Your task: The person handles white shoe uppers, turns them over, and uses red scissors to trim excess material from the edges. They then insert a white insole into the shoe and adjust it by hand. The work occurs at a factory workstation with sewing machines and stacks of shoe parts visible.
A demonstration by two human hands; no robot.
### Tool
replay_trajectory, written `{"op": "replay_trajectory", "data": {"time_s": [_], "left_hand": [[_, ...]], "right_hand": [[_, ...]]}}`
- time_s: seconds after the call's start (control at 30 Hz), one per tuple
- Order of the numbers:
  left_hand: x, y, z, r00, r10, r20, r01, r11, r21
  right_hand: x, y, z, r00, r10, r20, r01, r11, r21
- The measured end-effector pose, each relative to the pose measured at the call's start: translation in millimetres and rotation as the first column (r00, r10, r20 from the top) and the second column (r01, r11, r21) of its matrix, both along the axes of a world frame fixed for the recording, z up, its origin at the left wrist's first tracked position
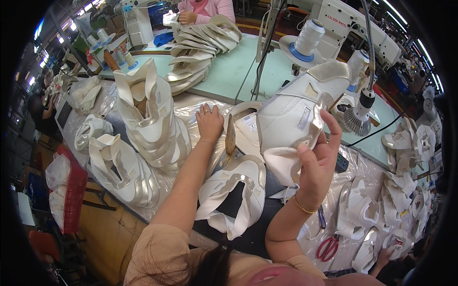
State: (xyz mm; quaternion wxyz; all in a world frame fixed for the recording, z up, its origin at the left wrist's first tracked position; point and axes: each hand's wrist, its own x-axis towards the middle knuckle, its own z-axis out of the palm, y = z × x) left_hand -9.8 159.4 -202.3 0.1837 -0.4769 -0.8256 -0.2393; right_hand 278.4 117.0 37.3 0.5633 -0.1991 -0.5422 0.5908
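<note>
Pinching a white shoe upper (pixel 285 119) in my right hand (pixel 316 161), thumb against fingers, I'm holding it above the desk (pixel 183 109), near its far edge; my left hand (pixel 210 125) is resting palm-down, fingers extended.

The held shoe upper (pixel 281 121) looks mostly matt, the plastic sheeting (pixel 358 166) glossy.

Left hand (pixel 210 125) extends palm-down; right hand (pixel 317 164) grips.

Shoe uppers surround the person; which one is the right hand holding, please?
The raised upper, left of the gooseneck lamp; the nearby uppers lie stacked or loose.
</note>
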Motion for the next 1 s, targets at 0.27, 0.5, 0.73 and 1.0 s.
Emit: {"op": "replay_trajectory", "data": {"time_s": [0.27, 0.5, 0.73, 1.0], "left_hand": [[0.9, -1.3, 1.6, 1.000, -0.010, 0.003, 0.010, 1.000, 0.006], [-1.3, -1.8, -0.7, 1.000, -0.008, -0.004, 0.008, 1.000, -0.009], [-2.4, -0.1, -3.4, 0.999, -0.012, -0.032, 0.012, 1.000, 0.001], [-2.8, 0.6, -2.9, 0.999, -0.004, -0.035, 0.004, 1.000, 0.007]], "right_hand": [[0.4, 0.3, -0.1, 0.999, -0.039, -0.012, 0.039, 0.999, 0.005], [1.8, -4.1, 1.0, 0.999, -0.019, -0.032, 0.018, 0.999, -0.034], [-3.1, -3.1, -0.4, 0.999, -0.021, -0.030, 0.021, 1.000, -0.018], [-7.8, -0.1, -1.3, 0.999, -0.040, -0.002, 0.040, 0.999, -0.014]]}}
